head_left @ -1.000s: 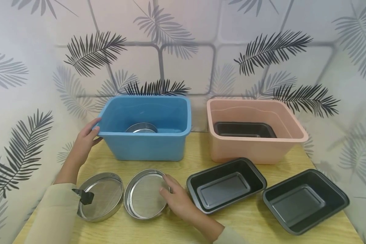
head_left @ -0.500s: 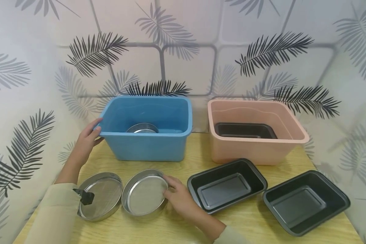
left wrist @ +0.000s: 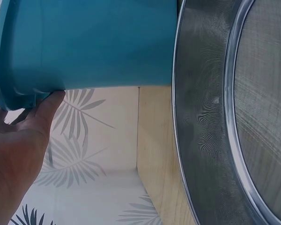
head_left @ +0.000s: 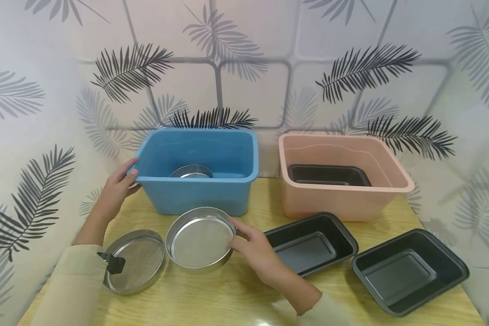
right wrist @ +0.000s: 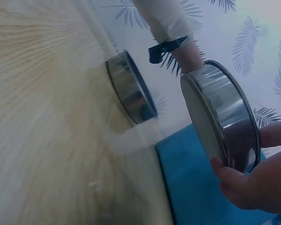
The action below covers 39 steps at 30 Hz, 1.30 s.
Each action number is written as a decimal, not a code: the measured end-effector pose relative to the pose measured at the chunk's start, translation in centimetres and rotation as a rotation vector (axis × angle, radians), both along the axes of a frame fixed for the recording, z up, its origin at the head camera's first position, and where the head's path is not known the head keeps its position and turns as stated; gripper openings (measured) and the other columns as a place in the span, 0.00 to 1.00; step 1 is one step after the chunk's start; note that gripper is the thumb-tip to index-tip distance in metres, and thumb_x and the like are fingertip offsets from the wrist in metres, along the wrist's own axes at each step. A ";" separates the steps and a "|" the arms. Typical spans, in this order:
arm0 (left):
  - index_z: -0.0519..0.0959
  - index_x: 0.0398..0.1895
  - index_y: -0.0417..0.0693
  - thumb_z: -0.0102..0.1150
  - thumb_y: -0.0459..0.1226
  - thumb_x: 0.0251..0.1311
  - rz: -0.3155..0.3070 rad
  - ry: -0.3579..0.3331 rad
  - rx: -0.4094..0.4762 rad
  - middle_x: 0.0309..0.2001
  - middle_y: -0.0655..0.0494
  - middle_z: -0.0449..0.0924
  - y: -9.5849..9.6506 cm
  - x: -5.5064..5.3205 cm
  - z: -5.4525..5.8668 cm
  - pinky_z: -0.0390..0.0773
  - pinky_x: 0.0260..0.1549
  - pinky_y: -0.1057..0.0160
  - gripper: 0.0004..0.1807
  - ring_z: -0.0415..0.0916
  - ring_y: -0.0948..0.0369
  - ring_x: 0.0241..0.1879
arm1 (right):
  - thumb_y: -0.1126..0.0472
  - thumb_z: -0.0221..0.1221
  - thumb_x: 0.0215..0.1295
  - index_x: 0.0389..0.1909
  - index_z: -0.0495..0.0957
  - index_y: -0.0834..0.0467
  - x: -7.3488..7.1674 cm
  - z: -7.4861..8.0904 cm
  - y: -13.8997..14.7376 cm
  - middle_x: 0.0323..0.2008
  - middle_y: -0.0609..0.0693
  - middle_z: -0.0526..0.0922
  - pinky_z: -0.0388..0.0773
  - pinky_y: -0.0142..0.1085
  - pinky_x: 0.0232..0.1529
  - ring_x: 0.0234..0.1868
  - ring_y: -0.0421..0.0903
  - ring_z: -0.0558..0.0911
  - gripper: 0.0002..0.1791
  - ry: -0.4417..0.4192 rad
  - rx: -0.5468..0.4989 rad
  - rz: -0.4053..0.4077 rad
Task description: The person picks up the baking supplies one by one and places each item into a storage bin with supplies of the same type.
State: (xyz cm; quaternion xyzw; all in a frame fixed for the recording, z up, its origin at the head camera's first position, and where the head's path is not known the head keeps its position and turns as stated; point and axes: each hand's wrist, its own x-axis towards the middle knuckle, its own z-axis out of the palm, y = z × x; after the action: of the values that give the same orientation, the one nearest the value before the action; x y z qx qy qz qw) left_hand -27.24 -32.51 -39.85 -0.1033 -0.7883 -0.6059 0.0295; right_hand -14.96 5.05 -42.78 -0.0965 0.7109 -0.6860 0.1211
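A round metal sieve (head_left: 201,242) with a mesh bottom is held up off the table by my right hand (head_left: 258,251), which pinches its right rim between thumb and fingers. In the right wrist view that sieve (right wrist: 227,112) is tilted and apart from the wood surface. My left hand (head_left: 116,188) grips the left rim of the blue bin (head_left: 199,197), thumb and fingers on either side in the left wrist view. Inside that bin lies another sieve (head_left: 191,171), partly hidden by the front wall. A further sieve (head_left: 136,262) rests on the table beside my left sleeve.
A pink bin (head_left: 334,203) stands right of the blue one, with a dark loaf pan (head_left: 330,174) inside. On the table (head_left: 212,303) sit two more dark pans, one loaf pan (head_left: 314,246) partly behind my right hand, and another pan (head_left: 407,271) farther right.
My right hand has lifted the middle sieve off the table and carried it up toward the blue bin. The left hand stays on the bin's rim.
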 end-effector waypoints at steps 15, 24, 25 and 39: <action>0.48 0.81 0.45 0.43 0.49 0.79 -0.017 -0.002 0.019 0.80 0.34 0.38 -0.1 0.0 -0.1 0.69 0.65 0.53 0.36 0.48 0.32 0.75 | 0.61 0.56 0.72 0.77 0.62 0.53 -2.5 6.4 1.5 0.71 0.53 0.70 0.66 0.54 0.73 0.73 0.51 0.68 0.33 0.045 -0.069 0.107; 0.48 0.82 0.46 0.42 0.49 0.79 -0.020 -0.008 0.021 0.81 0.36 0.36 0.0 0.0 0.0 0.70 0.65 0.54 0.35 0.46 0.34 0.76 | 0.62 0.57 0.70 0.76 0.64 0.55 -6.5 8.6 1.2 0.62 0.64 0.77 0.78 0.43 0.65 0.64 0.55 0.77 0.33 0.095 -0.106 0.081; 0.48 0.82 0.46 0.42 0.49 0.79 -0.019 -0.007 0.023 0.81 0.36 0.36 0.0 0.0 0.0 0.69 0.65 0.53 0.35 0.45 0.34 0.76 | 0.62 0.57 0.70 0.75 0.64 0.54 -7.0 8.7 1.1 0.61 0.64 0.78 0.78 0.43 0.65 0.63 0.55 0.78 0.33 0.101 -0.110 0.080; 0.46 0.82 0.49 0.40 0.50 0.79 -0.034 0.003 -0.011 0.81 0.37 0.36 -0.2 -0.1 -0.4 0.67 0.65 0.49 0.35 0.47 0.35 0.76 | 0.63 0.60 0.69 0.76 0.64 0.53 -13.7 9.5 -0.2 0.62 0.67 0.77 0.74 0.48 0.69 0.64 0.60 0.77 0.34 0.110 -0.136 0.072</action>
State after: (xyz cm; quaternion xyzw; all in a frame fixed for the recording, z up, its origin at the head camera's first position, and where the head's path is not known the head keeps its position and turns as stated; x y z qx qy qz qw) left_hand -27.37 -32.68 -40.25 -0.1179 -0.7897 -0.6018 0.0201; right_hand -28.66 4.85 -33.23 -0.1678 0.6643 -0.7215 0.0997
